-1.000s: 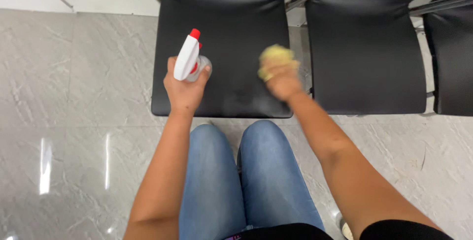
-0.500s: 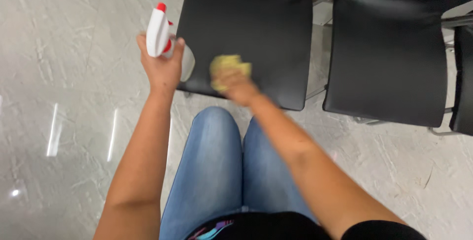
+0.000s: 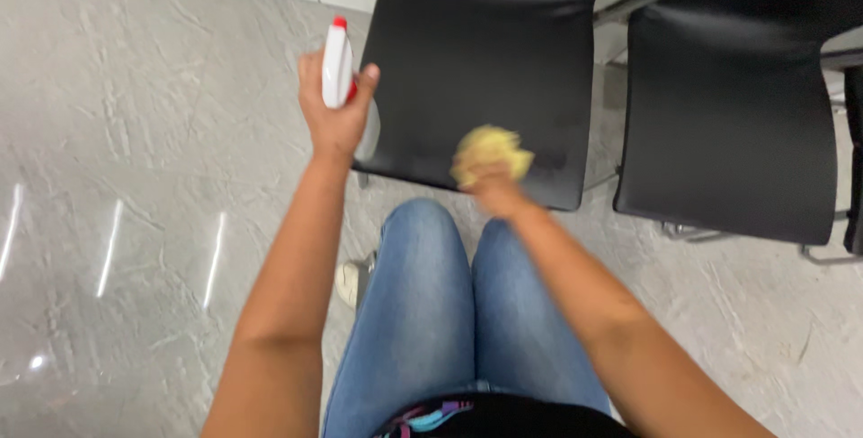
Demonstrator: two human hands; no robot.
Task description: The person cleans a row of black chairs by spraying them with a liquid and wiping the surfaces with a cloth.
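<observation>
Hands at work: our left hand (image 3: 334, 119) wraps fingers around a white spray bottle (image 3: 338, 65), held aside; our right hand (image 3: 493, 185) bunches a yellow cloth (image 3: 490, 150) against the black chair seat (image 3: 485, 52).

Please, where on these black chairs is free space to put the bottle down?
The seat of the right chair is bare all over. On the near chair the back half, toward the wall, is free. Its front edge is crowded: the right hand presses a yellow cloth there, and the left hand holds the spray bottle at its left edge.

White spray bottle (image 3: 338, 67) with red nozzle, upright in left hand (image 3: 334, 115).
</observation>
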